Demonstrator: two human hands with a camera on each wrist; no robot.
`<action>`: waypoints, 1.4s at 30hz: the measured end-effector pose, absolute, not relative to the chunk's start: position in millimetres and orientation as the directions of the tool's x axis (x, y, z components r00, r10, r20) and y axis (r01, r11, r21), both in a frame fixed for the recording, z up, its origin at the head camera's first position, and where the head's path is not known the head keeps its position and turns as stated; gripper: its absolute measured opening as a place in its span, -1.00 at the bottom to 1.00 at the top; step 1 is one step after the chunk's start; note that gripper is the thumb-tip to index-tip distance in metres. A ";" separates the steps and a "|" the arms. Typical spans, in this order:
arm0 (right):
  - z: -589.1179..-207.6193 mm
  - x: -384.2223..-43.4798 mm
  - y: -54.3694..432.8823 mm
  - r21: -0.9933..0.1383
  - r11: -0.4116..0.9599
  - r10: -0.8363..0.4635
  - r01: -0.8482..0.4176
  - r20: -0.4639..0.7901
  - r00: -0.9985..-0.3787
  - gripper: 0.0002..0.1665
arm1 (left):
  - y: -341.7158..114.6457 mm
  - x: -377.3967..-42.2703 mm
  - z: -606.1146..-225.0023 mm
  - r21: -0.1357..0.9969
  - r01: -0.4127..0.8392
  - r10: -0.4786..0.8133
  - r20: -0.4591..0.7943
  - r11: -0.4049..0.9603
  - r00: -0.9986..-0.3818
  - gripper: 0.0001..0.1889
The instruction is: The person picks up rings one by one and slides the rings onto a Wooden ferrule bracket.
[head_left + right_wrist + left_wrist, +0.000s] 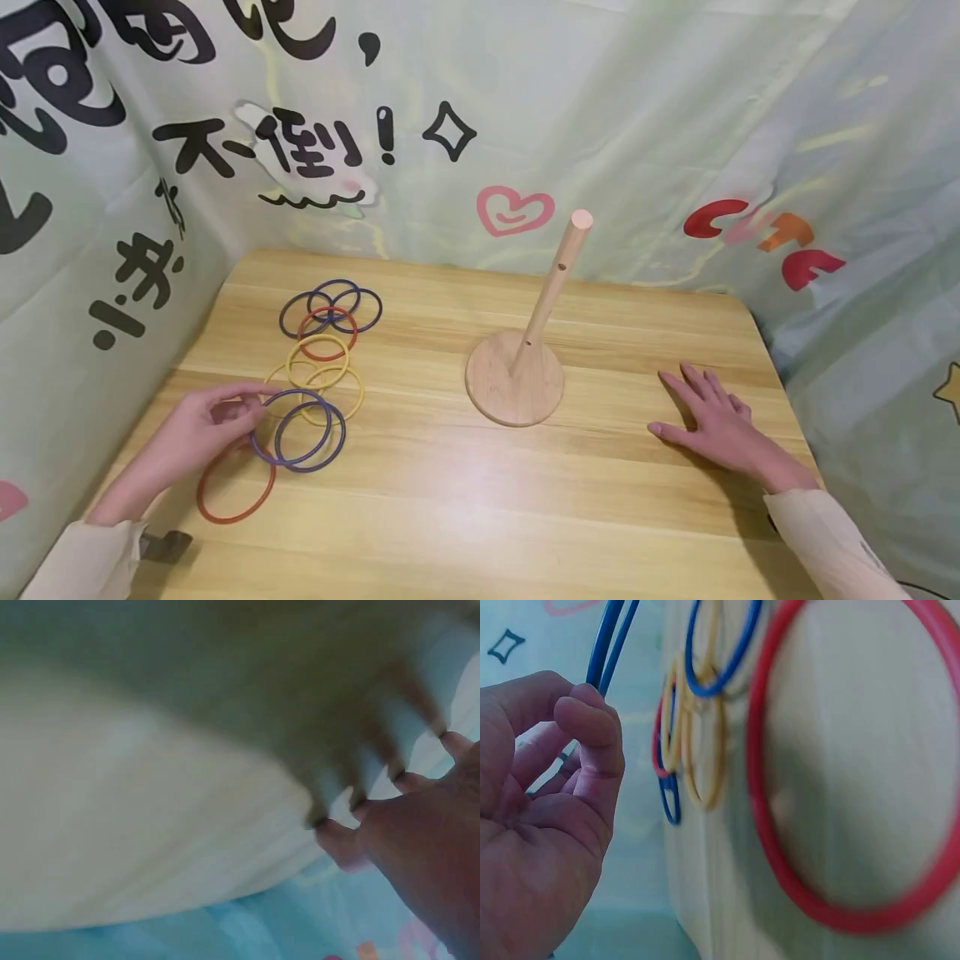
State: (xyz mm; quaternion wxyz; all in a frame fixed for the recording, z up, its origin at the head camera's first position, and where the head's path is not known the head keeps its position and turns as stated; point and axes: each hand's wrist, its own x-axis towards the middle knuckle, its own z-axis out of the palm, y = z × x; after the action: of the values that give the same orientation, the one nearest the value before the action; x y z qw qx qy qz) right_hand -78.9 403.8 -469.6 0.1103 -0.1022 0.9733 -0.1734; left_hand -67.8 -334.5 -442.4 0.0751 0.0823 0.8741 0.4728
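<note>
My left hand pinches a blue ring between thumb and index finger, at the ring's left edge. In the left wrist view that blue ring shows as a narrow loop rising from the fingertips. Beneath it in the head view is another blue ring. A red ring lies on the table just below the hand. At the table's middle stands a wooden peg on a round base, with no ring on it. My right hand rests on the table's right side, fingers spread, holding nothing.
Beyond the left hand, several overlapping rings lie on the wooden table: yellow rings, a red ring and blue rings. A printed curtain hangs around the table's back and sides.
</note>
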 end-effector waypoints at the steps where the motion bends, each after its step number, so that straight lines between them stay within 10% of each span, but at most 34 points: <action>1: -468.9 -80.3 404.6 -0.356 0.921 -0.237 -0.159 -0.188 -0.953 0.20 | -331.2 -69.5 -440.4 0.843 0.077 0.218 -0.048 0.533 -0.975 -0.65; 16: -457.8 -98.9 388.6 -0.358 0.922 -0.252 -0.149 -0.260 -0.932 0.29 | -273.2 -92.9 -396.5 0.926 -0.002 0.137 -0.058 0.378 -0.989 -0.65; 42: -457.1 -102.8 289.3 -0.576 0.769 -0.396 -0.278 -0.088 -0.914 0.30 | -110.5 -131.9 -261.5 0.961 0.277 0.200 0.275 -0.020 -0.940 -0.73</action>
State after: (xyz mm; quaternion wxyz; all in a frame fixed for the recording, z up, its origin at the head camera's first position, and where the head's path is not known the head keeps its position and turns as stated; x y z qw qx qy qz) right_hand -102.8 289.3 -457.1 0.1024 -0.1802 0.9348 -0.2883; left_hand -131.9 -110.5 -261.5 -0.0277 0.1705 0.6995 0.6934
